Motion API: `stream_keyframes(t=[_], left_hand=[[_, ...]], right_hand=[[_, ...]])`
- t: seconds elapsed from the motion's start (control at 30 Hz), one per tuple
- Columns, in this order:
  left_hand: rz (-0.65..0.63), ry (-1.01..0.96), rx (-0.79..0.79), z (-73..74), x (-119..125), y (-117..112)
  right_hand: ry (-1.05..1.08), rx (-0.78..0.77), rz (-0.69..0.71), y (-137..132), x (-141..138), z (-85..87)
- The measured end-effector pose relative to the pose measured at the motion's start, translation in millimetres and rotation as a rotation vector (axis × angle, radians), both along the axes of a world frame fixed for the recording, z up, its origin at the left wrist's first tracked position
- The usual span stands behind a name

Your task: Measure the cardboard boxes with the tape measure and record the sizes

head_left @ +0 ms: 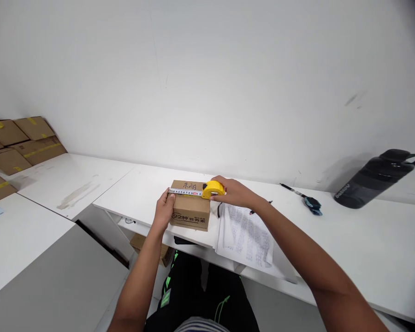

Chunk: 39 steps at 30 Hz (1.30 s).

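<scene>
A small brown cardboard box (191, 213) with black print on its front and handwriting on top sits near the white table's front edge. Across its top lies the pulled-out blade of a yellow tape measure (213, 188). At the box's right edge, my right hand (228, 191) grips the yellow case. My left hand (165, 206) is at the box's left side, thumb on top, pinching the blade's end against the edge. The fingers behind the box's left side are partly hidden.
Right of the box lie printed papers (247, 235), with a pen partly under my right arm. Farther right are a black pen (292, 189), a dark blue object (312, 204) and a dark bottle (370, 180). Cardboard boxes (24, 143) are stacked at the far left.
</scene>
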State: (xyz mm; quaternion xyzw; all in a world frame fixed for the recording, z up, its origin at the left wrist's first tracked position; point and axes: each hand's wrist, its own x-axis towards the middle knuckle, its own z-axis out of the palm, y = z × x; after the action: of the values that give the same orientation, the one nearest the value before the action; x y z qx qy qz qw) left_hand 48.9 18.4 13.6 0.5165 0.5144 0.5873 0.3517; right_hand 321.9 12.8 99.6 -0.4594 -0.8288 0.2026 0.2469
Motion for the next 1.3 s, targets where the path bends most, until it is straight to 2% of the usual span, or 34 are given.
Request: stream_keyframes(t=[0.17, 0.3, 0.47, 0.57, 0.63, 0.7, 0.77, 0.83, 0.9, 0.93, 1.03, 1.07, 1.13, 1.2, 1.3], left_hand=[[0.01, 0.013, -0.007, -2.5, -1.0, 1.2], [-0.057, -0.016, -0.016, -2.6, -2.7, -1.0], [-0.134, -0.026, 0.019, 0.2, -4.4, -4.5], [-0.148, -0.029, 0.024, 2.6, -2.2, -2.6], [-0.089, 0.021, 0.036, 5.6, 1.5, -1.3], [0.073, 0.144, 0.107, 9.6, 6.0, -2.9], [0.251, 0.306, 0.281, 12.5, 11.4, -11.3], [0.329, 0.386, 0.464, 11.4, 19.1, -29.2], [0.255, 0.342, 0.549, 4.0, 31.5, -56.3], [0.139, 0.284, 0.541, -1.9, 39.9, -72.0], [-0.411, 0.073, 0.346, -23.6, 70.0, -118.9], [-0.532, 0.031, 0.236, -30.8, 79.9, -132.1], [-0.635, -0.01, 0.039, -43.7, 95.7, -152.0], [-0.681, 0.021, -0.086, -54.2, 103.8, -162.6], [-0.786, 0.168, -0.1, -62.0, 103.9, -164.5]], right_hand=[[-0.061, 0.139, 0.053, 23.0, -54.2, -2.5], [-0.058, 0.171, 0.085, 37.3, -97.1, -3.2], [-0.048, 0.165, 0.121, 37.7, -125.1, 2.2], [-0.087, 0.202, 0.071, 35.1, -125.2, 1.9], [-0.095, 0.282, 0.013, 30.4, -117.2, -0.1], [-0.039, 0.38, -0.035, 19.3, -102.0, -3.0], [0.078, 0.451, -0.08, -2.2, -81.8, -8.1], [0.231, 0.478, -0.149, -34.2, -61.6, -18.4], [0.413, 0.472, -0.255, -71.8, -47.4, -37.4], [0.536, 0.467, -0.305, -90.4, -43.8, -50.6], [0.848, 0.478, -0.367, -138.7, -48.2, -100.8], [0.904, 0.492, -0.378, -151.9, -53.1, -119.7], [0.923, 0.502, -0.411, -175.6, -63.9, -158.5], [0.957, 0.357, -0.463, -197.6, -71.1, -197.8], [0.896, 0.221, -0.559, -228.7, -70.9, -255.2]])
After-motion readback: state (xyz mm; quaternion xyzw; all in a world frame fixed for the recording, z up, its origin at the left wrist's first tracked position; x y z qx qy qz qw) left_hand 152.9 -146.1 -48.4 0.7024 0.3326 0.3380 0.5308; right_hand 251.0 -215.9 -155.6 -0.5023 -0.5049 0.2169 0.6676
